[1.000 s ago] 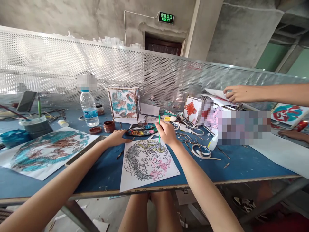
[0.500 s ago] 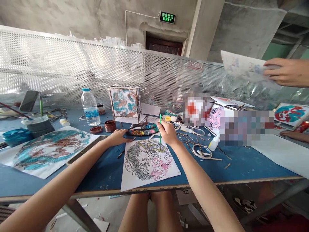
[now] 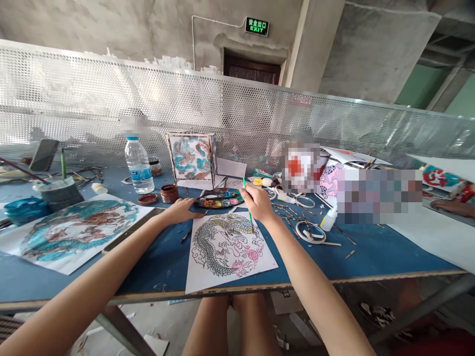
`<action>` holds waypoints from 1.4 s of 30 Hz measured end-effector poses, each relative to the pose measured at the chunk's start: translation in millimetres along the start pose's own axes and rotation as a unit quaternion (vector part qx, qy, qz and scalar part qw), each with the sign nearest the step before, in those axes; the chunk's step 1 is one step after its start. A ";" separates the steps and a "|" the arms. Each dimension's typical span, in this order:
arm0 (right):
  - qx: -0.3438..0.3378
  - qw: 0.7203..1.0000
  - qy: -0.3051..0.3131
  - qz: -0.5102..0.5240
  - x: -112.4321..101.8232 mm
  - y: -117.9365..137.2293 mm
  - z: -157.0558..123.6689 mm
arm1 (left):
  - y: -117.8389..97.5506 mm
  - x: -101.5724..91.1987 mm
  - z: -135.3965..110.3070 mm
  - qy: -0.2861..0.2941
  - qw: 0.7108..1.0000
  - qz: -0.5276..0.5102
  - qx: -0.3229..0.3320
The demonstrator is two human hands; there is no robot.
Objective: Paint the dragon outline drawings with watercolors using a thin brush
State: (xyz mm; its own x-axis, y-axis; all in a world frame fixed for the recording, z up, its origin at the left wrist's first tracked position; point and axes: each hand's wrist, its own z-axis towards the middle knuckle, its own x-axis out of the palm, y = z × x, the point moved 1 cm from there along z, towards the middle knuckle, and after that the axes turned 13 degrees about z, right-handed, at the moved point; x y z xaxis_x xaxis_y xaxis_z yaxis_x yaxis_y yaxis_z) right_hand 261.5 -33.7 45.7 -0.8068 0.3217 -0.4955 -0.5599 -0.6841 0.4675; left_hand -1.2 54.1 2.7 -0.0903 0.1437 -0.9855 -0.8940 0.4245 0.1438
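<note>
My right hand (image 3: 259, 201) is closed around a thin green paintbrush (image 3: 250, 215), tilted, its tip on the dragon drawing near the yellow-painted part. The drawing (image 3: 222, 269) is a white sheet with a black-lined dragon, pink about the head and yellow along the upper body. At the left end of a dark paint palette (image 3: 218, 203) with several colours, my left hand (image 3: 180, 211) grips the edge, fingers on the rim and thumb toward the sheet. The palette lies just beyond the sheet's top edge.
Left lie a finished-looking teal dragon painting (image 3: 128, 222), a water cup (image 3: 59, 195), a bottle (image 3: 139, 163) and a brown paint jar (image 3: 169, 193). A framed lantern-like box (image 3: 192, 157) stands behind. Right are twigs, tape rolls (image 3: 310, 240), a glue bottle (image 3: 328, 219) and another person's hand (image 3: 452, 206).
The brush tip has shifted slightly right across the drawing, and the brush now leans more. Another person's hand with a white sheet, at upper right before, has left that spot.
</note>
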 end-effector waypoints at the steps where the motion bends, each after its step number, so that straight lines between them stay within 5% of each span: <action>1: 0.001 1.000 0.000 0.007 0.3 0.5 -0.1 | 0.2 0.3 0.2 0.000 1.000 0.000 0.001; 11: 0.043 0.990 0.005 0.134 6.1 4.9 -0.3 | 0.5 0.1 0.2 0.001 1.000 -0.002 0.002; 42: 0.038 0.992 -0.034 0.113 5.1 -2.6 1.1 | -7.7 -9.9 -5.4 0.012 1.000 0.020 -0.002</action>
State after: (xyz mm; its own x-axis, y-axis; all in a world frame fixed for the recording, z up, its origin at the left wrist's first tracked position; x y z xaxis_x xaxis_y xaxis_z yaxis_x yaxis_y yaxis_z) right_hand 258.7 -29.5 42.8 -0.9227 0.2104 -0.3231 -0.3739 -0.6934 0.6160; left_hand 4.3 44.6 10.9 -0.1359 0.1387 -0.9810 -0.8916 0.4145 0.1821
